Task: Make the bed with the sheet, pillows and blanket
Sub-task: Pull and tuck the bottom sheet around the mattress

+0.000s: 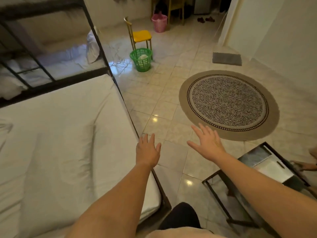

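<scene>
A bed with a bare white mattress (60, 143) on a dark metal frame fills the left side. My left hand (147, 150) is stretched out flat over the bed's right edge, fingers apart, holding nothing. My right hand (205, 143) hovers open over the tiled floor, just short of the round rug. White bedding (56, 64) lies rumpled on the lower bunk of a black bunk bed behind the mattress, with a white pillow (92, 45) propped at its right end. No sheet or blanket lies on the near mattress.
A round patterned rug (228, 103) lies on the floor to the right. A green basket (141, 60) holding white cloth stands by a yellow chair (140, 36). A glass side table (257, 177) with a dark frame is at my right. A pink bucket (159, 21) and a grey mat (226, 58) sit farther off.
</scene>
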Action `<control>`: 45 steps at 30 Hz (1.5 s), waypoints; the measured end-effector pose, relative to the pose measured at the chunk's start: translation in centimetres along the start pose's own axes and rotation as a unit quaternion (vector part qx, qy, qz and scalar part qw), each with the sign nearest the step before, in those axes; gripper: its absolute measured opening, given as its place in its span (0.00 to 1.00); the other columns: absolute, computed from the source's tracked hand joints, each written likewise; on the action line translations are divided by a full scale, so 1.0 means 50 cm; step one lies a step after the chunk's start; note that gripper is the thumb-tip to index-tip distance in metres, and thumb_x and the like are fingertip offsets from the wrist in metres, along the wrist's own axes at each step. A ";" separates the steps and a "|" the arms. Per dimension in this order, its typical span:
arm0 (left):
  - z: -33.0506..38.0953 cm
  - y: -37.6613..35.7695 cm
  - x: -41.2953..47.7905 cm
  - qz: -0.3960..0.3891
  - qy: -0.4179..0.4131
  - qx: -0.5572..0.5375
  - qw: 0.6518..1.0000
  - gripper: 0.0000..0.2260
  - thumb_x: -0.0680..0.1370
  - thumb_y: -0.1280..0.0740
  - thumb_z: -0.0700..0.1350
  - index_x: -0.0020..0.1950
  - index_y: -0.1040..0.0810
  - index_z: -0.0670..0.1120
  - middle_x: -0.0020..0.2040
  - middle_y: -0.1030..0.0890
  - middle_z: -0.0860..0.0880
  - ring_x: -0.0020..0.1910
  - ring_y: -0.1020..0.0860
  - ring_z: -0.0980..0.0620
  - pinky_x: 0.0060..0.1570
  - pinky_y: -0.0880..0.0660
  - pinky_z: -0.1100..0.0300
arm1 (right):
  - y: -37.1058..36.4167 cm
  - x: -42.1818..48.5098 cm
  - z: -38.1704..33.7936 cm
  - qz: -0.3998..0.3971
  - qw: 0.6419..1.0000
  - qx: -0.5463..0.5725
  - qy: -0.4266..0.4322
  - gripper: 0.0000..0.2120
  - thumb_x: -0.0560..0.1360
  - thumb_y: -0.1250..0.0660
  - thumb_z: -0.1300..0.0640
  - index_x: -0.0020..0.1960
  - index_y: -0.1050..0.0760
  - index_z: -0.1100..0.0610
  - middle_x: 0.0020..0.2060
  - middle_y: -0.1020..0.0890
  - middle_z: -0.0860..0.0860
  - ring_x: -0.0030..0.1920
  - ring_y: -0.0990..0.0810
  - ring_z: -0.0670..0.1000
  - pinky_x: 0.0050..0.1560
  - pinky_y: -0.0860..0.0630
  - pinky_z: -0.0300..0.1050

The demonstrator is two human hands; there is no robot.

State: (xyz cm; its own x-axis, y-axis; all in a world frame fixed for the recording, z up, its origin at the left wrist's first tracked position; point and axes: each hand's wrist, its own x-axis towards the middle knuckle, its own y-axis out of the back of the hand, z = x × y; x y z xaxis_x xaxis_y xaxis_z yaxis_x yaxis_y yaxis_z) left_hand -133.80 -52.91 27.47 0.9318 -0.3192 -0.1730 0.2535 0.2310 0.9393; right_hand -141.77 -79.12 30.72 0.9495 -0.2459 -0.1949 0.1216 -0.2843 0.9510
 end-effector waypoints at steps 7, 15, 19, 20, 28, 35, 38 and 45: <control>0.041 0.012 0.154 0.001 0.049 -0.021 0.999 0.28 0.86 0.49 0.60 0.84 0.43 0.51 0.83 0.42 0.44 0.83 0.47 0.41 0.80 0.43 0.46 | 0.047 0.188 0.037 -0.015 0.999 0.003 0.036 0.38 0.78 0.49 0.27 0.82 0.54 0.40 0.83 0.51 0.49 0.82 0.53 0.54 0.80 0.57 0.60; 0.028 0.069 0.442 0.005 0.084 -0.026 0.996 0.28 0.86 0.50 0.61 0.84 0.44 0.51 0.83 0.42 0.44 0.82 0.46 0.41 0.79 0.41 0.44 | 0.105 0.511 0.019 -0.032 0.998 0.000 0.049 0.38 0.78 0.49 0.26 0.82 0.53 0.40 0.83 0.51 0.48 0.82 0.53 0.55 0.79 0.57 0.59; 0.012 0.112 0.586 0.008 0.095 -0.031 0.995 0.28 0.86 0.51 0.61 0.85 0.45 0.51 0.84 0.43 0.45 0.83 0.47 0.42 0.80 0.42 0.45 | 0.133 0.672 -0.008 -0.039 0.997 -0.002 0.062 0.38 0.77 0.49 0.26 0.82 0.53 0.40 0.83 0.50 0.48 0.82 0.52 0.55 0.80 0.56 0.59; 0.006 0.122 0.621 0.010 0.100 -0.033 0.994 0.28 0.86 0.50 0.61 0.84 0.44 0.51 0.84 0.43 0.44 0.82 0.46 0.42 0.80 0.42 0.46 | 0.139 0.712 -0.014 -0.041 0.997 -0.004 0.067 0.38 0.77 0.50 0.26 0.82 0.53 0.40 0.83 0.50 0.48 0.82 0.51 0.55 0.80 0.55 0.60; -0.046 0.181 0.895 0.032 0.142 -0.044 0.988 0.27 0.86 0.48 0.60 0.84 0.42 0.51 0.83 0.43 0.44 0.83 0.47 0.43 0.80 0.44 0.46 | 0.176 1.048 -0.056 -0.063 0.992 -0.004 0.108 0.39 0.77 0.50 0.25 0.82 0.55 0.40 0.83 0.52 0.48 0.82 0.52 0.57 0.80 0.55 0.61; -0.086 0.254 1.176 0.051 0.211 -0.055 0.975 0.27 0.87 0.48 0.60 0.84 0.43 0.51 0.83 0.43 0.44 0.82 0.46 0.41 0.80 0.44 0.46 | 0.237 1.424 -0.121 -0.072 0.982 -0.013 0.173 0.39 0.77 0.49 0.26 0.82 0.53 0.40 0.83 0.50 0.49 0.82 0.51 0.57 0.80 0.52 0.61; -0.098 0.301 1.289 0.068 0.241 -0.060 0.966 0.27 0.87 0.49 0.59 0.84 0.44 0.51 0.84 0.44 0.44 0.82 0.48 0.42 0.80 0.45 0.47 | 0.275 1.580 -0.169 -0.075 0.975 -0.021 0.208 0.39 0.77 0.48 0.26 0.82 0.53 0.40 0.83 0.49 0.49 0.81 0.50 0.58 0.79 0.52 0.61; -0.186 0.390 1.541 0.095 0.298 -0.075 0.947 0.28 0.87 0.50 0.61 0.85 0.44 0.51 0.84 0.45 0.44 0.83 0.49 0.41 0.81 0.46 0.45 | 0.305 1.888 -0.324 -0.089 0.959 -0.053 0.265 0.38 0.77 0.47 0.27 0.82 0.51 0.40 0.83 0.48 0.50 0.81 0.48 0.57 0.79 0.51 0.62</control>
State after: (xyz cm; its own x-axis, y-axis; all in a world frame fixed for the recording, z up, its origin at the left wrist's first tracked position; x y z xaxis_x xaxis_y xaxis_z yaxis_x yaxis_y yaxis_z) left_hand -54.63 -64.44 29.72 0.9344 0.3059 -0.1827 0.0580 0.3752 0.9251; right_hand -45.57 -91.66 30.72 0.9215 0.3102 -0.2336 0.2972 -0.1764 0.9384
